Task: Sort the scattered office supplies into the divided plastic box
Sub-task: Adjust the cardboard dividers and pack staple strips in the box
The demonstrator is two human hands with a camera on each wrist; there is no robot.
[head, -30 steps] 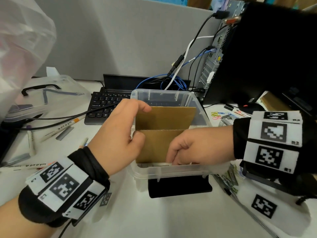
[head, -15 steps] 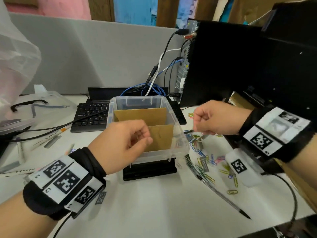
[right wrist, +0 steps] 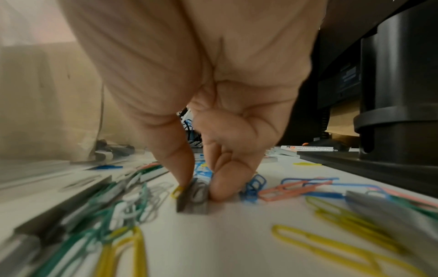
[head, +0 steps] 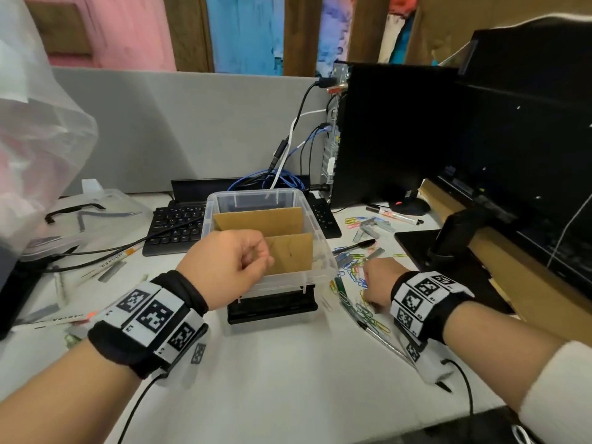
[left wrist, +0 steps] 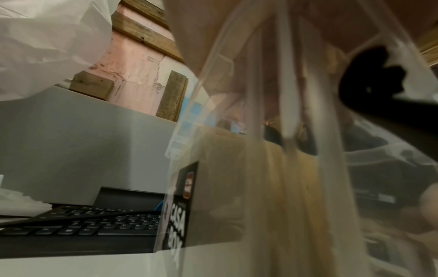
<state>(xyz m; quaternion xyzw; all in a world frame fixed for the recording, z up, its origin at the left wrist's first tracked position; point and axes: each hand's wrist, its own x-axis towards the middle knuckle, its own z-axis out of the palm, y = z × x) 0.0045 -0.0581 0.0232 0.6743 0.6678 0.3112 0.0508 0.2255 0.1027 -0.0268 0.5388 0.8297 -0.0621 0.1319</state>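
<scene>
The clear plastic box (head: 253, 193) with brown cardboard dividers (head: 259, 221) stands mid-desk on a black base. My left hand (head: 230, 264) hovers at its near-left corner, fingers curled, thumb against the index finger, nothing visible in them. The left wrist view shows the box wall (left wrist: 237, 187) close up. My right hand (head: 379, 280) is down on the desk right of the box, among coloured paper clips (head: 352, 274). In the right wrist view its thumb and index finger (right wrist: 201, 187) pinch a short grey staple strip (right wrist: 193, 195) that still lies on the desk.
More staple strips (head: 373, 225), a black pen (head: 355, 246) and a marker (head: 395, 216) lie right of the box. A long pen (head: 378, 338) lies under my right wrist. A keyboard (head: 173, 225) sits behind the box, a monitor stand (head: 448, 248) at right, markers (head: 109, 262) at left.
My right hand left the box, swung right, then dropped onto the clips and pinched a staple strip. My left hand came off the box rim and stays beside it.
</scene>
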